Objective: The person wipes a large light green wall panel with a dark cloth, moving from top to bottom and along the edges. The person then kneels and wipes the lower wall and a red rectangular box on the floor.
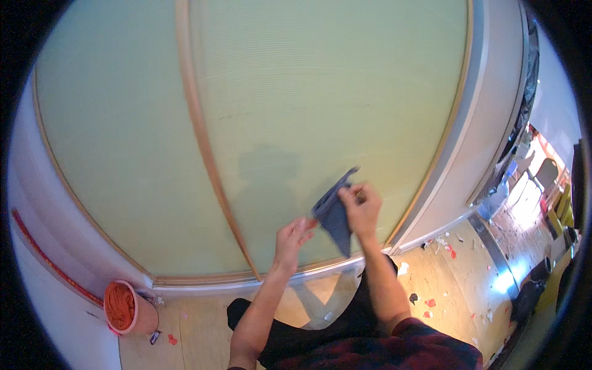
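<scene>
My right hand (363, 208) is shut on a folded dark blue-grey cloth (336, 222), which hangs down to a pointed corner. To the left of the cloth, my left hand (293, 240) has bent fingers, with the fingertips close to the cloth's left edge; whether they touch it is unclear. Both hands are in front of a large pale green ribbed panel (323, 115) in a light wooden frame, and faint shadows fall on that panel.
A pink bucket (145, 317) holding orange-red material stands on the floor (199, 323) at lower left. A red strip (55, 261) runs along the left wall. Paper-like scraps (430, 303) litter the floor. At far right are a chair (547, 170) and clear plastic (494, 203).
</scene>
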Demonstrator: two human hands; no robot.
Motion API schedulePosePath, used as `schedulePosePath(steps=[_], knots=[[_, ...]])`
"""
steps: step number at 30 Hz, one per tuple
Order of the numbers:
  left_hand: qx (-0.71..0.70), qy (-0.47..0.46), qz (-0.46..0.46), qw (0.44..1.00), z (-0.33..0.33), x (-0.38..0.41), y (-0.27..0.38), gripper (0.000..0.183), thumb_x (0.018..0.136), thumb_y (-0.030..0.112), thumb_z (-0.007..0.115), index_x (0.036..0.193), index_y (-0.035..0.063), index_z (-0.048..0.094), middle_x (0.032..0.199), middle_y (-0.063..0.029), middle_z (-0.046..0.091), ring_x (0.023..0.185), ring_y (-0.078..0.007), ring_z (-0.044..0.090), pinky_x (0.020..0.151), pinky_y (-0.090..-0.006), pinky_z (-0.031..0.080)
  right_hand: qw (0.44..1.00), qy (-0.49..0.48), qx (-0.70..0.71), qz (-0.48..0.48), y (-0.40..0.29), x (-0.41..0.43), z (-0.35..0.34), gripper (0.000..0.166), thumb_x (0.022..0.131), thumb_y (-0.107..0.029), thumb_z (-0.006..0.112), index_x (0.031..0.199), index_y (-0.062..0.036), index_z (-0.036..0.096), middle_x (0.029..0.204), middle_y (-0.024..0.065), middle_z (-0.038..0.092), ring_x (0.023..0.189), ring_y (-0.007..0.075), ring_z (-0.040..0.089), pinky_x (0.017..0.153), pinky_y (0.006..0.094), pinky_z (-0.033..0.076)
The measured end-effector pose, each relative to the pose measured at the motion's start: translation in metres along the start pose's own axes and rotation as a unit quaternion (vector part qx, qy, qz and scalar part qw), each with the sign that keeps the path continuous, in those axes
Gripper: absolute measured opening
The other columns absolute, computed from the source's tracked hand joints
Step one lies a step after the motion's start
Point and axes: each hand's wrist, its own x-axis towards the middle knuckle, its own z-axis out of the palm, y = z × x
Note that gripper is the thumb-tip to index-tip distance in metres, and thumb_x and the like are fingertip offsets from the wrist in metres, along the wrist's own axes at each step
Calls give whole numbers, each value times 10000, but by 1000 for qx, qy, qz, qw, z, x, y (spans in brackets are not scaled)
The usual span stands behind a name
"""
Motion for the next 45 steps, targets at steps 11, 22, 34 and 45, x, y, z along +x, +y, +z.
schedulePosePath(steps=[11,22,34,45], knots=[[444,100,179,872,17,-28,-60,259,909,152,676,1090,-32,697,1086,-196,692,1026,-339,637,894,-390,487,960,34,174,217,68,-113,3,161,893,-96,741,914,-20,601,789,-8,576,718,60,520,665,229,439],[502,104,217,831,51,-13,-64,247,881,100,657,1095,-24,675,954,-198,709,826,-347,700,752,-395,547,867,-66,280,407,108,-158,-19,272,1021,-256,571,1133,-13,620,1012,76,652,932,148,604,826,304,501],[544,-56,347,762,74,-2,-68,242,860,71,673,1069,-46,637,1363,-248,586,1281,-429,553,1053,-488,456,844,126,481,199,116,-50,-53,432,1001,-242,462,1302,44,578,1285,135,641,1171,259,605,1069,382,424],[619,63,528,578,98,91,-23,217,893,74,616,1106,34,614,1546,-202,436,1470,-443,323,1181,-587,229,943,104,-190,-253,91,91,-1,599,896,-204,639,1467,-102,490,1617,248,260,1490,526,173,1176,662,125]])
